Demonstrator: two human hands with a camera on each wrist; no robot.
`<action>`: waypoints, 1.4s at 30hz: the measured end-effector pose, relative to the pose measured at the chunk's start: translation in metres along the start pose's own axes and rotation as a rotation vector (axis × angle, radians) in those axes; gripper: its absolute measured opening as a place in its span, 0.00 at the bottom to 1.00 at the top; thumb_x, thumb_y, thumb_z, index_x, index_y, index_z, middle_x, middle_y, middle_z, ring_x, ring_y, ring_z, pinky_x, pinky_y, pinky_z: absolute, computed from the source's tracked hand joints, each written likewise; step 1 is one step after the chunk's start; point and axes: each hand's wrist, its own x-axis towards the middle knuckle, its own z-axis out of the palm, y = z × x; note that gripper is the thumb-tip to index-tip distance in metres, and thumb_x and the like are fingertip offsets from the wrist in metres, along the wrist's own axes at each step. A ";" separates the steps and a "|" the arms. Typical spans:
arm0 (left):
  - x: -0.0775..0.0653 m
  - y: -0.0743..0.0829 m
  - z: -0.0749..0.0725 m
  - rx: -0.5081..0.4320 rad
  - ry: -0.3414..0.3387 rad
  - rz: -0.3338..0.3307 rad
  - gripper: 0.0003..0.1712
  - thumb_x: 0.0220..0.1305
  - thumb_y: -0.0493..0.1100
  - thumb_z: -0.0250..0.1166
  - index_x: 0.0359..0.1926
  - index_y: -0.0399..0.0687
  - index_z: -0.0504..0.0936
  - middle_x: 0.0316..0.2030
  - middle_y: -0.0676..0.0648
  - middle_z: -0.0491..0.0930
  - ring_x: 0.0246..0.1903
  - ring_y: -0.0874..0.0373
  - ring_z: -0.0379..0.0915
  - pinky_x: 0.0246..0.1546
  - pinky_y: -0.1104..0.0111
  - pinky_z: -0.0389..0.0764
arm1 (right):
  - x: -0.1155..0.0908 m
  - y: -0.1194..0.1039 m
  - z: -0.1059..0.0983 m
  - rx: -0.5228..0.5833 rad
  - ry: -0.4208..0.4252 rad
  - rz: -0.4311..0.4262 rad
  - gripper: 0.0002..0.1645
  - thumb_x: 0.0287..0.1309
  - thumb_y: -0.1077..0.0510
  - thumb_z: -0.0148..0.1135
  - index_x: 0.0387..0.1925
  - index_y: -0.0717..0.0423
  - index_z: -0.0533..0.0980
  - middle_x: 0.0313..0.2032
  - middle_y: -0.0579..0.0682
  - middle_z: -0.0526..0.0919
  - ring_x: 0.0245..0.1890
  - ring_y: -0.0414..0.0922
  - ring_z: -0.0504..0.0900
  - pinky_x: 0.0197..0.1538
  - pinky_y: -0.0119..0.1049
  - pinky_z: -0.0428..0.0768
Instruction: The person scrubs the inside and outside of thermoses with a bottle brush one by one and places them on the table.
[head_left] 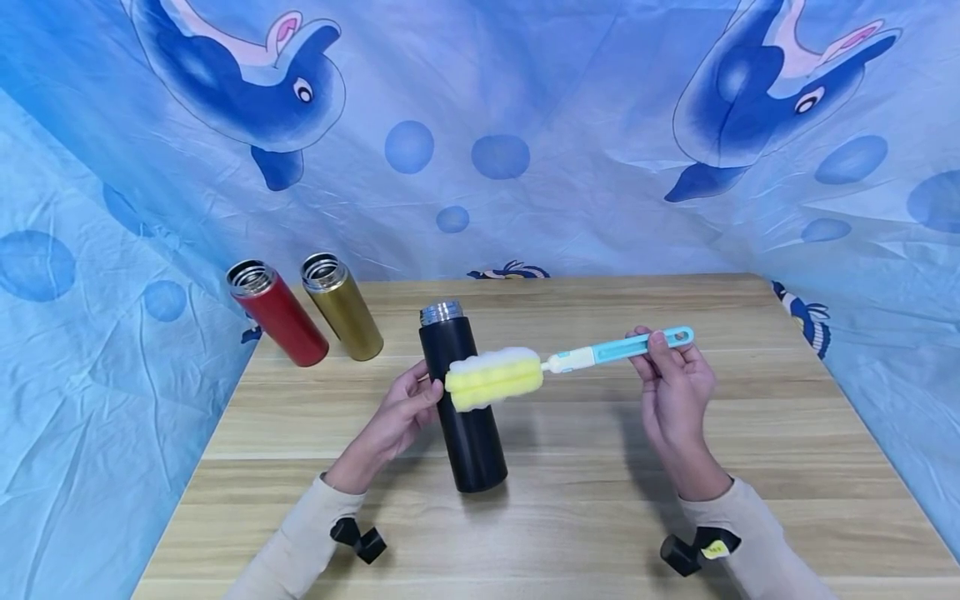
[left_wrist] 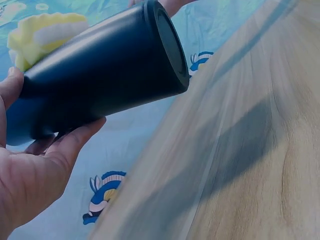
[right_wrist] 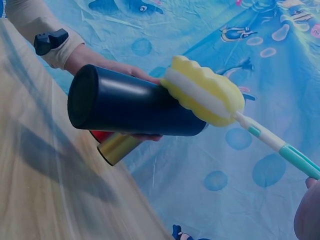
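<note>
My left hand (head_left: 405, 408) grips a black vacuum flask (head_left: 474, 450) around its middle; the flask is lidless, with a bare metal mouth, and is held tilted off the table. In the left wrist view the flask's base (left_wrist: 171, 47) faces right, above its shadow. My right hand (head_left: 675, 387) pinches the turquoise and white handle of a bottle brush (head_left: 622, 350) near its looped end. The yellow and white sponge head (head_left: 495, 379) points left and overlaps the flask's side in the head view. From the right wrist, the sponge appears beside the flask's upper part.
A red flask (head_left: 281, 312) and a gold flask (head_left: 345, 308), both lidless, stand at the table's back left. The wooden table (head_left: 600, 517) ends at a blue dolphin-print cloth (head_left: 570, 208) at the back and sides. Dark camera mounts sit on both sleeves.
</note>
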 end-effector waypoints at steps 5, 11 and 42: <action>-0.002 0.001 -0.001 0.010 -0.029 -0.016 0.31 0.74 0.44 0.63 0.70 0.38 0.61 0.44 0.50 0.85 0.41 0.62 0.84 0.42 0.70 0.84 | 0.006 0.003 0.005 0.015 0.005 -0.007 0.11 0.60 0.72 0.67 0.37 0.72 0.72 0.31 0.65 0.87 0.34 0.52 0.90 0.39 0.35 0.86; -0.004 0.004 -0.002 0.068 -0.043 -0.040 0.33 0.76 0.42 0.57 0.73 0.33 0.55 0.44 0.50 0.86 0.38 0.61 0.86 0.42 0.68 0.86 | 0.011 0.006 0.010 0.012 -0.006 -0.018 0.12 0.59 0.70 0.68 0.39 0.74 0.72 0.32 0.65 0.87 0.33 0.52 0.90 0.38 0.34 0.85; 0.000 -0.004 -0.001 0.305 0.101 -0.082 0.29 0.68 0.42 0.65 0.60 0.23 0.72 0.40 0.48 0.85 0.39 0.60 0.83 0.38 0.71 0.83 | 0.020 0.003 0.030 0.090 0.002 -0.051 0.14 0.59 0.67 0.70 0.36 0.73 0.73 0.32 0.64 0.85 0.33 0.51 0.90 0.40 0.35 0.86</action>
